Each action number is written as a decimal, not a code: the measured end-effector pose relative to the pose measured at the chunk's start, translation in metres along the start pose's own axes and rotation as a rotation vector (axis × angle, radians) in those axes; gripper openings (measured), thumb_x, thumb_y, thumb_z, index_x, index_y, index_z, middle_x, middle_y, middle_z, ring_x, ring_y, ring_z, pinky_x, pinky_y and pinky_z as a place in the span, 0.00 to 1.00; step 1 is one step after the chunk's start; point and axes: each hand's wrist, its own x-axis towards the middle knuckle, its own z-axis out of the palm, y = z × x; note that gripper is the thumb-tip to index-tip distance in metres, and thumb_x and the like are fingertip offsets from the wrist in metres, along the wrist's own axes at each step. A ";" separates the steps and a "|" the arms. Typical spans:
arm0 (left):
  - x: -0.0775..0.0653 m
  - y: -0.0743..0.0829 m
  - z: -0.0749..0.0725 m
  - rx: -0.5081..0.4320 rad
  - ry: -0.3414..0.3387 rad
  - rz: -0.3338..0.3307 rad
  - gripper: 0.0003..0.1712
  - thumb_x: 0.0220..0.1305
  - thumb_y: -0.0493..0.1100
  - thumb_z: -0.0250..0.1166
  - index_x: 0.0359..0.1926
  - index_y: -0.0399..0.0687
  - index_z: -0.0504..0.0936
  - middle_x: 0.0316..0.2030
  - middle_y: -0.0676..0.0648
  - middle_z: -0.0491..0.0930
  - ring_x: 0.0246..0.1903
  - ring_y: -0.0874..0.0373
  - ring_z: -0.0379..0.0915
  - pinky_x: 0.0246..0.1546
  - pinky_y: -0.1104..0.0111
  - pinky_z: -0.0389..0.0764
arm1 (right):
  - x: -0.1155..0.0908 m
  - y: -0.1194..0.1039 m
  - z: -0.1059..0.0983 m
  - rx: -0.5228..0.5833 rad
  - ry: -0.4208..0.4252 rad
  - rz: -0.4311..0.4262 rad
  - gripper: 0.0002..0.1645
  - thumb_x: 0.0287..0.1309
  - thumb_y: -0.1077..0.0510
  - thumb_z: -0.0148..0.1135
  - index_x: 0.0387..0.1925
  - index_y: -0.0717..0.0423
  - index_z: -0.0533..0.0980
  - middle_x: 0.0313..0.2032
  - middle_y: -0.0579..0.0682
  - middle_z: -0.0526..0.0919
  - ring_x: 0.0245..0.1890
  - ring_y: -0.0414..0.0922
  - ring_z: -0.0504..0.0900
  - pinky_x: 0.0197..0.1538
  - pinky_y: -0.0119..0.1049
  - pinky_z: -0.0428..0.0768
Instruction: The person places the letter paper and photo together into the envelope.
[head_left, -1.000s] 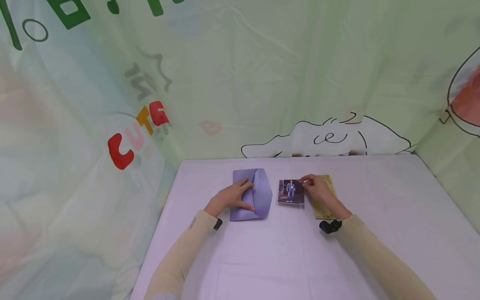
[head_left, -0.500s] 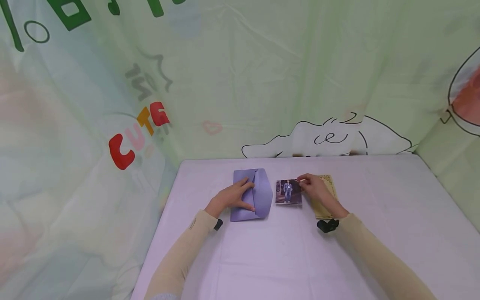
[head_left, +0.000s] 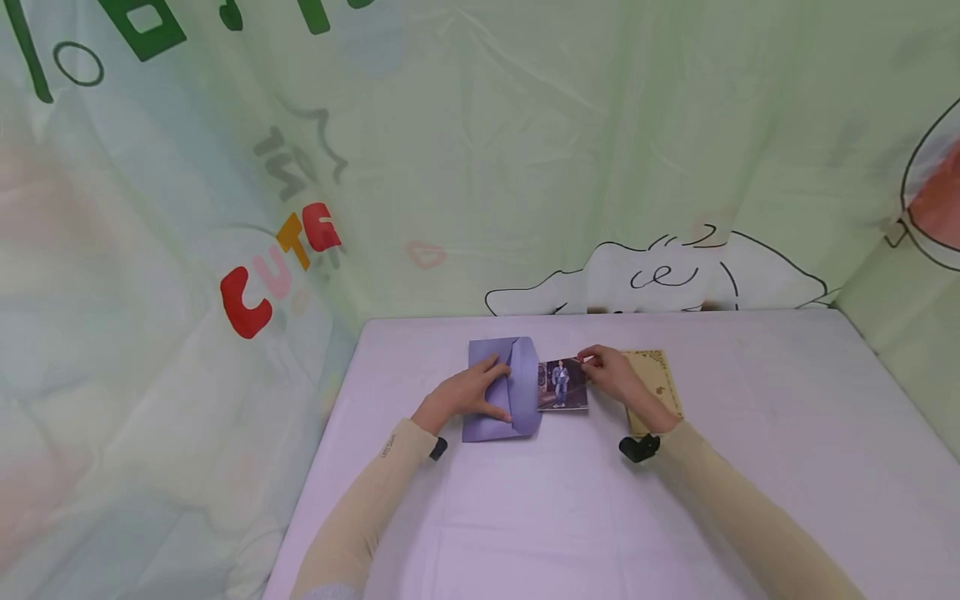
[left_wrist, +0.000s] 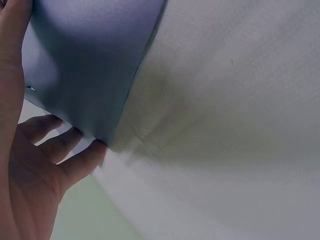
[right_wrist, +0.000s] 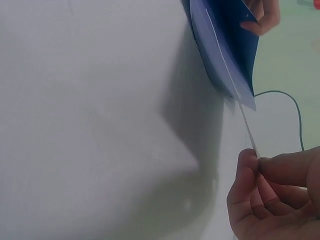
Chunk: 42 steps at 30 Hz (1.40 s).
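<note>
A purple envelope lies on the table with its flap unfolded to the right. Over it is my left hand, thumb and fingers spread apart along the pocket's mouth. In the left wrist view, those fingertips grip one edge of the envelope, with the thumb at the top left. A small photo print of a standing person overlaps the flap's right edge. My right hand pinches its upper right corner between thumb and forefinger. Edge-on, the photo appears as a thin pale line in the right wrist view, its far end inside the flap's fold.
Partly under my right forearm lies a yellow card with an ornate border. A pale lilac cloth covers the table. Behind and to the left hangs a printed green curtain.
My right hand has carried the photo leftward, from beside the envelope to over its flap. More of the yellow card shows. The left hand stays in place on the envelope.
</note>
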 end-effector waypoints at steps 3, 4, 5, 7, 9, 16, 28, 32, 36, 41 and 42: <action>0.001 0.000 0.000 -0.007 -0.002 -0.005 0.54 0.47 0.76 0.70 0.70 0.61 0.64 0.77 0.37 0.54 0.73 0.43 0.60 0.70 0.55 0.69 | 0.004 -0.004 0.005 -0.027 -0.004 -0.007 0.17 0.69 0.67 0.54 0.55 0.73 0.75 0.42 0.68 0.84 0.37 0.53 0.84 0.36 0.35 0.79; 0.000 0.000 0.000 -0.010 -0.003 -0.008 0.54 0.47 0.76 0.70 0.71 0.61 0.64 0.77 0.37 0.54 0.73 0.43 0.60 0.70 0.55 0.69 | 0.005 -0.006 0.007 -0.040 -0.009 -0.012 0.17 0.68 0.67 0.54 0.55 0.73 0.75 0.42 0.68 0.84 0.37 0.53 0.83 0.36 0.35 0.79; 0.000 0.000 0.000 -0.012 -0.003 -0.011 0.54 0.47 0.76 0.70 0.71 0.61 0.63 0.77 0.37 0.54 0.73 0.43 0.60 0.70 0.54 0.69 | 0.007 -0.007 0.009 -0.050 -0.014 -0.015 0.17 0.68 0.66 0.55 0.54 0.72 0.75 0.41 0.67 0.84 0.37 0.53 0.83 0.36 0.36 0.79; 0.000 -0.001 0.000 -0.019 -0.001 -0.016 0.54 0.46 0.77 0.70 0.70 0.61 0.64 0.77 0.37 0.53 0.73 0.42 0.60 0.70 0.54 0.69 | 0.010 -0.011 0.012 -0.061 -0.022 -0.019 0.17 0.68 0.66 0.55 0.54 0.72 0.75 0.40 0.66 0.85 0.36 0.52 0.83 0.36 0.36 0.79; 0.000 -0.001 0.001 -0.016 0.004 -0.021 0.54 0.46 0.77 0.70 0.70 0.61 0.63 0.77 0.36 0.53 0.74 0.42 0.59 0.70 0.53 0.69 | 0.013 -0.016 0.016 -0.062 -0.033 -0.022 0.17 0.68 0.66 0.54 0.54 0.71 0.75 0.40 0.66 0.85 0.35 0.51 0.83 0.35 0.36 0.79; 0.001 -0.003 0.001 -0.017 -0.007 -0.025 0.54 0.46 0.77 0.70 0.71 0.63 0.62 0.78 0.37 0.51 0.75 0.42 0.57 0.71 0.53 0.67 | 0.020 -0.028 0.028 -0.054 -0.048 -0.043 0.17 0.68 0.66 0.54 0.54 0.72 0.75 0.40 0.65 0.85 0.35 0.50 0.83 0.33 0.34 0.79; 0.002 -0.003 0.001 -0.015 -0.008 -0.039 0.53 0.46 0.76 0.70 0.70 0.64 0.63 0.78 0.38 0.52 0.75 0.43 0.57 0.71 0.55 0.67 | 0.025 -0.040 0.051 -0.051 -0.055 -0.120 0.16 0.64 0.67 0.56 0.51 0.72 0.77 0.39 0.64 0.85 0.36 0.51 0.83 0.37 0.39 0.81; 0.002 -0.003 0.001 -0.011 -0.009 -0.036 0.53 0.47 0.75 0.71 0.70 0.63 0.63 0.78 0.37 0.52 0.74 0.43 0.59 0.70 0.55 0.68 | 0.028 -0.041 0.060 -0.060 -0.061 -0.166 0.15 0.63 0.68 0.57 0.49 0.72 0.78 0.37 0.63 0.85 0.36 0.50 0.82 0.37 0.37 0.80; 0.002 -0.003 0.002 -0.013 -0.005 -0.022 0.52 0.48 0.75 0.70 0.70 0.62 0.62 0.78 0.36 0.52 0.74 0.43 0.60 0.70 0.56 0.69 | 0.030 -0.045 0.069 -0.046 -0.084 -0.173 0.15 0.62 0.69 0.57 0.49 0.73 0.78 0.36 0.61 0.85 0.33 0.47 0.81 0.35 0.35 0.79; 0.001 -0.003 0.003 -0.012 0.016 0.004 0.52 0.48 0.74 0.71 0.70 0.61 0.63 0.77 0.36 0.54 0.73 0.43 0.62 0.69 0.56 0.70 | 0.030 -0.050 0.080 -0.055 -0.096 -0.189 0.16 0.61 0.70 0.57 0.49 0.73 0.78 0.35 0.60 0.86 0.31 0.44 0.81 0.34 0.32 0.78; 0.002 -0.003 0.002 -0.013 0.021 0.009 0.52 0.48 0.74 0.71 0.70 0.60 0.64 0.76 0.35 0.55 0.72 0.43 0.62 0.69 0.56 0.71 | 0.030 -0.051 0.082 -0.064 -0.095 -0.193 0.16 0.61 0.69 0.57 0.49 0.73 0.78 0.34 0.59 0.86 0.31 0.44 0.81 0.33 0.31 0.77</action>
